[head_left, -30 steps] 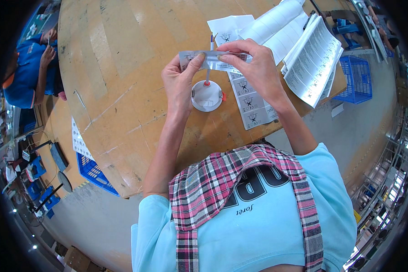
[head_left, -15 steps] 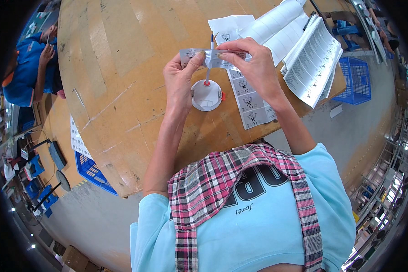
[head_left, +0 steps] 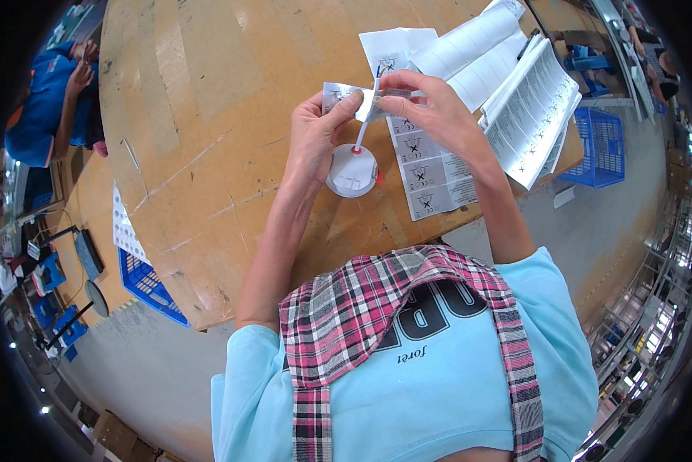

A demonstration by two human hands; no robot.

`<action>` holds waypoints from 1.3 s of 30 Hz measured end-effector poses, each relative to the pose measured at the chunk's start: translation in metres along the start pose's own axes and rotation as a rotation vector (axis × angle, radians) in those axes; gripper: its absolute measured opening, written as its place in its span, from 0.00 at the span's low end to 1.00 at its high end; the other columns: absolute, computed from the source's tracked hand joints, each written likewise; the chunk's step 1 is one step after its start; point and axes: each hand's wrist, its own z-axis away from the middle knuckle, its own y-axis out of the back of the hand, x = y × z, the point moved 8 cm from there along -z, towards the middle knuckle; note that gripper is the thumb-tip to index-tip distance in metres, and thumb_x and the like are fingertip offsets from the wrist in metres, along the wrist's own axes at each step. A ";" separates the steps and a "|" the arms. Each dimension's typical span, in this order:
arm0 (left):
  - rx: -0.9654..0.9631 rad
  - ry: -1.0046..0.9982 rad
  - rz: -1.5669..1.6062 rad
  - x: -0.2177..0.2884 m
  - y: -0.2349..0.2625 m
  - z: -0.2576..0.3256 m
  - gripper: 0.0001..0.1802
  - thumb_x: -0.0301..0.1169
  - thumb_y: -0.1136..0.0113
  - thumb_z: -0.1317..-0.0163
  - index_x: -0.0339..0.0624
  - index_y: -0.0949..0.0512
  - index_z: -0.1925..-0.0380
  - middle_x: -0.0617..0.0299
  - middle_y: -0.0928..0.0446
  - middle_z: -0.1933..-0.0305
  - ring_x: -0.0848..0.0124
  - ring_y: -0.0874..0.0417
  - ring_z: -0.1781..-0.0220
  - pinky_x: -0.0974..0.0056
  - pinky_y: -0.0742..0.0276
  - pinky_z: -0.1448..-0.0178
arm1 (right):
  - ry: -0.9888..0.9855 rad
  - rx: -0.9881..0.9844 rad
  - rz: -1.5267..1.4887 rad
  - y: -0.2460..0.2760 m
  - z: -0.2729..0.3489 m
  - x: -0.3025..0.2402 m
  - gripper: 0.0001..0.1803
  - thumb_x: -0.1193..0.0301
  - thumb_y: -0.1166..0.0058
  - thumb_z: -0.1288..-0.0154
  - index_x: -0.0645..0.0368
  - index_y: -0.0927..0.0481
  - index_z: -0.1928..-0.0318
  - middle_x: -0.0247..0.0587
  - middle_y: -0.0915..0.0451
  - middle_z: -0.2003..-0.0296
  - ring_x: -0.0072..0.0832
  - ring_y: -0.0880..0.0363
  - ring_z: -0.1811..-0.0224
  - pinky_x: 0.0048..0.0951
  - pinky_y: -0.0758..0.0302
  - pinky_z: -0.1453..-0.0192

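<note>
My left hand (head_left: 315, 138) pinches the left end of a small silvery label strip (head_left: 338, 96) held above the brown cardboard-covered table (head_left: 207, 138). The strip's right end is pinched by my right hand (head_left: 431, 115), which also holds a thin white stick with a red tip (head_left: 364, 123) pointing down. Right below the red tip sits a small round white pot (head_left: 352, 173) with a red rim mark. A long strip of printed labels (head_left: 423, 173) lies under my right hand.
Stacks of white label sheets (head_left: 534, 100) and a white roll (head_left: 477, 42) lie at the table's far right. Blue crates stand on the floor at the right (head_left: 604, 146) and lower left (head_left: 150, 285). A person in blue (head_left: 50, 108) works at the far left.
Both hands keep hold of the label strip. The white stick has swung from lying along the strip to pointing down, its red tip now just above the round pot.
</note>
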 end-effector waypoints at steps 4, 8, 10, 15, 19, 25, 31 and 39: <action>-0.012 0.018 0.037 -0.004 -0.003 -0.001 0.09 0.30 0.38 0.38 0.36 0.21 0.62 0.59 0.19 0.61 0.75 0.20 0.59 0.65 0.24 0.48 | 0.360 0.196 0.468 0.008 0.003 -0.036 0.22 0.55 0.40 0.42 0.58 0.19 0.56 0.42 0.21 0.61 0.38 0.28 0.50 0.35 0.31 0.43; -0.034 0.043 -0.014 -0.008 -0.005 0.000 0.10 0.30 0.39 0.38 0.35 0.21 0.61 0.59 0.19 0.61 0.75 0.20 0.59 0.66 0.24 0.48 | 0.235 0.118 0.482 0.004 -0.007 -0.040 0.20 0.55 0.39 0.43 0.60 0.18 0.64 0.43 0.21 0.59 0.39 0.31 0.48 0.37 0.32 0.42; -0.028 0.012 0.002 -0.005 -0.004 0.000 0.13 0.34 0.42 0.35 0.34 0.21 0.58 0.59 0.19 0.62 0.74 0.20 0.58 0.66 0.24 0.47 | 0.177 0.081 0.492 0.001 -0.009 -0.038 0.19 0.56 0.38 0.44 0.61 0.18 0.66 0.43 0.21 0.61 0.37 0.29 0.51 0.36 0.30 0.45; 0.024 -0.172 -0.140 0.007 -0.010 0.012 0.19 0.39 0.48 0.31 0.33 0.24 0.53 0.57 0.21 0.57 0.74 0.21 0.53 0.65 0.26 0.44 | 0.104 0.153 0.186 0.002 -0.010 -0.018 0.15 0.63 0.40 0.43 0.65 0.19 0.68 0.42 0.18 0.68 0.33 0.24 0.60 0.35 0.24 0.56; 0.263 -0.237 -0.069 0.016 0.019 0.022 0.28 0.41 0.51 0.30 0.31 0.39 0.39 0.54 0.23 0.51 0.70 0.23 0.48 0.62 0.28 0.41 | 0.132 0.201 0.199 -0.003 -0.006 -0.026 0.14 0.64 0.42 0.42 0.65 0.20 0.68 0.44 0.18 0.68 0.34 0.24 0.59 0.35 0.25 0.55; 0.187 -0.504 -0.942 0.027 -0.009 0.065 0.41 0.34 0.34 0.46 0.35 0.44 0.36 0.54 0.24 0.51 0.59 0.26 0.47 0.56 0.35 0.40 | 0.046 0.228 0.139 0.003 -0.004 -0.011 0.14 0.63 0.42 0.42 0.64 0.20 0.67 0.46 0.19 0.69 0.36 0.25 0.59 0.35 0.25 0.57; 0.163 -0.540 -1.053 0.009 -0.013 0.075 0.36 0.29 0.33 0.48 0.38 0.37 0.40 0.57 0.23 0.57 0.63 0.24 0.52 0.60 0.29 0.46 | 0.042 0.255 0.158 0.003 -0.002 -0.011 0.14 0.63 0.40 0.43 0.63 0.19 0.67 0.44 0.19 0.67 0.36 0.27 0.58 0.35 0.27 0.54; -0.142 -0.217 -0.314 0.021 0.020 0.021 0.20 0.31 0.54 0.32 0.36 0.33 0.42 0.54 0.25 0.46 0.67 0.25 0.43 0.62 0.34 0.36 | 0.313 0.118 0.285 -0.001 0.005 -0.039 0.08 0.66 0.34 0.48 0.55 0.18 0.69 0.29 0.27 0.48 0.35 0.39 0.41 0.36 0.36 0.39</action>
